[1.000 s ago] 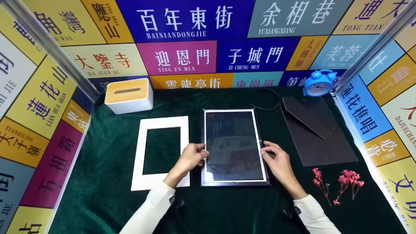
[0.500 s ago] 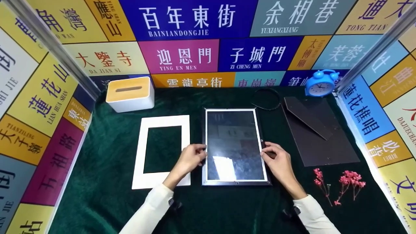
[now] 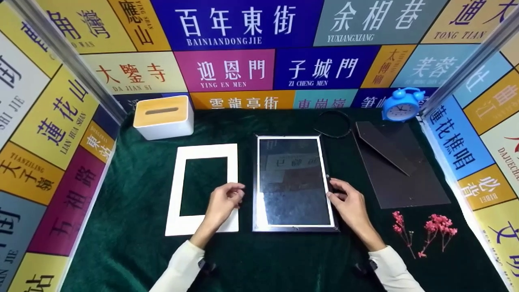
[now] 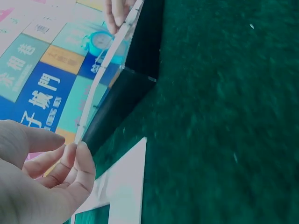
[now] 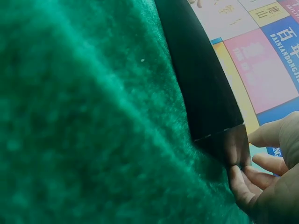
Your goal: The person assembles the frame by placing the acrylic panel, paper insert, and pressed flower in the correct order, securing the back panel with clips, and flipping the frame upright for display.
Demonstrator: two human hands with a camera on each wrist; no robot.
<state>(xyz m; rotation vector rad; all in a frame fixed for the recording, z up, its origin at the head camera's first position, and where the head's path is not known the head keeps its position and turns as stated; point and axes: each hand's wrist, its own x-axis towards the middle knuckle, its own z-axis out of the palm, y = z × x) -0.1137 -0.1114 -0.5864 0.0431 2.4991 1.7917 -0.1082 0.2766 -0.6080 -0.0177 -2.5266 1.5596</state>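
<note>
A picture frame (image 3: 294, 228) with a shiny clear pane (image 3: 294, 182) and white border lies in the middle of the green cloth. My left hand (image 3: 225, 200) hovers left of it, over the right side of a white photo mat (image 3: 175, 190), holding nothing; its fingers are loosely bent in the left wrist view. My right hand (image 3: 348, 199) is at the frame's right edge, thumb by the white border. In the right wrist view, fingertips (image 5: 237, 175) touch the frame's dark outer side. Reflections of the wall signs cover the pane.
A black backboard (image 3: 405, 182) with its stand leg lies at right, pink dried flowers (image 3: 436, 227) in front of it. Behind are a black cord loop (image 3: 332, 125), a blue alarm clock (image 3: 401, 106) and a tissue box (image 3: 164, 121). Sign-covered walls enclose the cloth (image 3: 134, 251).
My left hand has let go of the frame's left edge and moved left, over the mat. My right hand stays at the right edge. Reflections on the pane have shifted.
</note>
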